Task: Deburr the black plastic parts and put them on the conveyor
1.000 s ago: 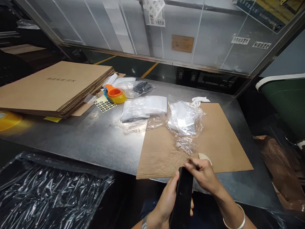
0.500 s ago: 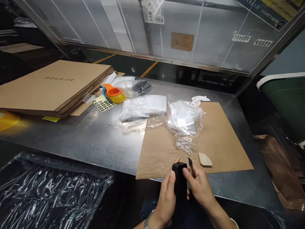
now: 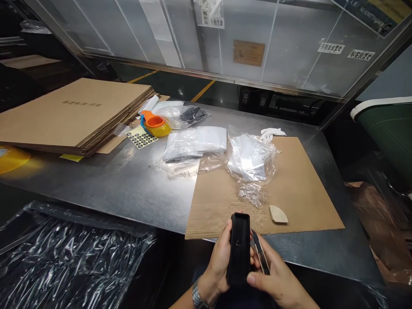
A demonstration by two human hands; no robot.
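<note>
The black case (image 3: pixel 238 257) is at 6 o'clock in the view, held up just off the near edge of the metal table (image 3: pixel 138 193), between the two hands. The left hand (image 3: pixel 216 259) wraps it from the 9 o'clock side, fingers closed on it: the thumb runs along the left wall, and fingertips show past the opposite wall at 3 o'clock. The right hand (image 3: pixel 278 277) has its fingers curled around a slim cutter (image 3: pixel 261 253), while its thumb tip rests by the case's lower right edge, at about 4 o'clock; whether it presses there I cannot tell. The cutter lies just beside the case's right wall, tip towards 11 o'clock.

The case is long, narrow and matte black, its far end pointing to 12 o'clock. A raised rim with rounded corners surrounds a hollow face, and a small round mark sits near the middle of that hollow. The near end fades into dark shadow.

From the case, a pale, fan-shaped piece (image 3: pixel 278 214) lies at 2 o'clock on a cardboard sheet (image 3: pixel 305 193), and a clear bag (image 3: pixel 247 159) of white sheets lies at 12 o'clock.
</note>
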